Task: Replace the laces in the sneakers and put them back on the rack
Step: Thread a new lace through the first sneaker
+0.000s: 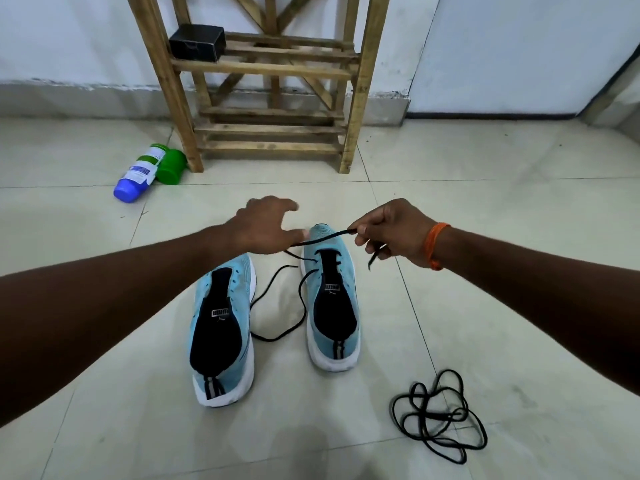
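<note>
Two light blue sneakers stand on the tiled floor, heels toward me: the left sneaker (221,327) without a lace and the right sneaker (332,299). A black lace (301,306) runs through the right sneaker's front eyelets and loops on the floor between the shoes. My right hand (391,230) pinches one end of this lace above the shoe's toe. My left hand (266,223) hovers over the toes with fingers spread, its fingertips at the stretched lace. A second black lace (440,417) lies coiled on the floor at the right.
A wooden rack (263,67) stands against the wall ahead, with a black box (197,41) on one shelf. A blue and white bottle (138,174) and a green cup (169,166) lie by the rack's left leg.
</note>
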